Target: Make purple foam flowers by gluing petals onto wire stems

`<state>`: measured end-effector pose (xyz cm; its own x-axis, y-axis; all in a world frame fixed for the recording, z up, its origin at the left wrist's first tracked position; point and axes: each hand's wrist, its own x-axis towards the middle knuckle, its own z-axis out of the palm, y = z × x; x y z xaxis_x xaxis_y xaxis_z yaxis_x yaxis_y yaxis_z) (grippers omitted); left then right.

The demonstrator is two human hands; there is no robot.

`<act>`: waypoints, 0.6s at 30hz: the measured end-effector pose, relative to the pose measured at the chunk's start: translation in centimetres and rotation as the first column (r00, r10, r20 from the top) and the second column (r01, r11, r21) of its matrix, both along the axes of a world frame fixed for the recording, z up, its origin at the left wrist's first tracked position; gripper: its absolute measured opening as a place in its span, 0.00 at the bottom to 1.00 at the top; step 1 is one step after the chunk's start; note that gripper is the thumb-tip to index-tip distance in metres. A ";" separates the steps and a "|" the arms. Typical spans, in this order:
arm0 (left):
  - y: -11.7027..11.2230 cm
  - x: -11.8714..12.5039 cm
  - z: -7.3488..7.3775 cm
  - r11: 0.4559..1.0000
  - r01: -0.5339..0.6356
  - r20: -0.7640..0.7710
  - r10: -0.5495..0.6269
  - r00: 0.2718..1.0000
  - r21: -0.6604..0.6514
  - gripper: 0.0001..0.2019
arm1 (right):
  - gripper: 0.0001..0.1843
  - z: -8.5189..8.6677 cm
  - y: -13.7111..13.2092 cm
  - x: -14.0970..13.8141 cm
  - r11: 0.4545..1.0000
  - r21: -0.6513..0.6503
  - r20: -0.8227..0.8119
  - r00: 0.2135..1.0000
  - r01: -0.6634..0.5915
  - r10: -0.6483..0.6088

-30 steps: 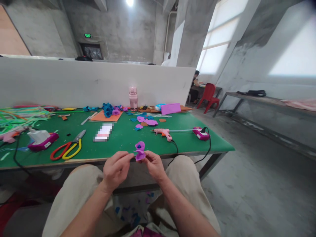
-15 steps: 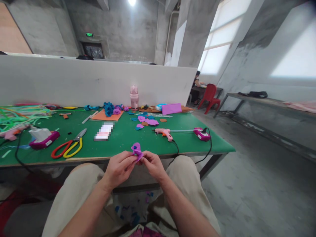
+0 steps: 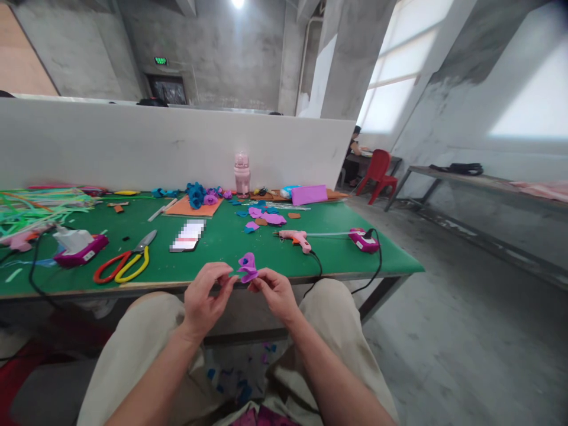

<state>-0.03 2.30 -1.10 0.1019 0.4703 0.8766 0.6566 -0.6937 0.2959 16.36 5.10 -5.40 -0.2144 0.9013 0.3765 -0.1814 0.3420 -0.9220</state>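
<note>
A small purple foam flower (image 3: 247, 266) with a blue centre is held over the front edge of the green table (image 3: 231, 248), above my knees. My left hand (image 3: 205, 297) pinches its left side with curled fingers. My right hand (image 3: 275, 291) pinches its base from the right. Both hands are closed on it. A pink glue gun (image 3: 293, 238) lies on the table just beyond my right hand, its black cord hanging over the edge.
Red and yellow scissors (image 3: 125, 262), a phone (image 3: 187, 235), a purple device (image 3: 81, 251) and green strips (image 3: 35, 207) lie to the left. Foam pieces (image 3: 264, 217), blue flowers (image 3: 195, 195) and a pink bottle (image 3: 242, 174) stand by the white partition (image 3: 133, 148). A person sits by a red chair (image 3: 377, 171).
The flower has turned and shifted slightly between my fingers; my left fingers have regripped its side. Both hands have stayed over the table's front edge.
</note>
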 end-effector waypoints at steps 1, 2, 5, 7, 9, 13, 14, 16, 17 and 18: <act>0.0 0.0 0.0 1.000 0.000 -0.001 0.000 1.000 -0.005 0.06 | 0.10 -0.1 0.0 0.0 1.000 0.011 0.014 1.000 -0.007 0.006; 0.0 0.1 0.0 1.000 0.001 -0.003 -0.001 1.000 -0.008 0.07 | 0.10 -0.2 -0.1 -0.1 1.000 0.020 0.025 1.000 -0.013 0.013; 0.0 0.1 0.0 1.000 0.013 -0.029 -0.013 0.999 0.001 0.06 | 0.10 -0.3 -0.2 -0.2 0.999 0.025 0.045 0.999 -0.024 0.023; 0.0 0.1 -0.1 0.999 0.017 -0.065 -0.015 0.998 0.030 0.06 | 0.10 -0.4 -0.2 -0.3 1.000 0.012 0.044 0.999 -0.029 0.029; 0.0 0.0 -0.4 0.997 0.015 -0.121 -0.006 0.993 0.073 0.07 | 0.10 -0.5 -0.2 -0.4 0.999 -0.002 0.016 0.999 -0.035 0.035; 0.0 0.0 -1.0 0.990 0.044 -0.277 -0.006 0.961 0.131 0.10 | 0.11 -0.5 0.0 -0.5 0.999 -0.005 -0.092 0.995 -0.038 0.037; 0.0 0.0 -1.0 0.990 0.043 -0.285 -0.004 0.958 0.132 0.10 | 0.11 -0.4 0.1 -0.5 0.999 -0.009 -0.116 0.992 -0.043 0.042; 0.0 0.0 -0.9 0.993 0.021 -0.226 0.007 0.974 0.120 0.11 | 0.11 -0.4 0.2 -0.3 0.997 -0.036 -0.153 0.986 -0.067 0.061; 0.1 0.1 -0.8 0.995 0.003 -0.163 0.014 0.987 0.103 0.10 | 0.11 -0.4 0.2 -0.3 0.995 -0.059 -0.170 0.983 -0.087 0.075; 0.2 0.1 -0.7 0.997 -0.015 -0.088 0.021 0.996 0.074 0.10 | 0.11 -0.4 0.2 -0.2 0.990 -0.086 -0.193 0.977 -0.114 0.096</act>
<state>0.04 2.45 -1.80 0.1730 0.4078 0.8966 0.6907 -0.6992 0.1847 16.13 5.30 -5.83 -0.2436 0.9115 0.3315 -0.3845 0.2231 -0.8958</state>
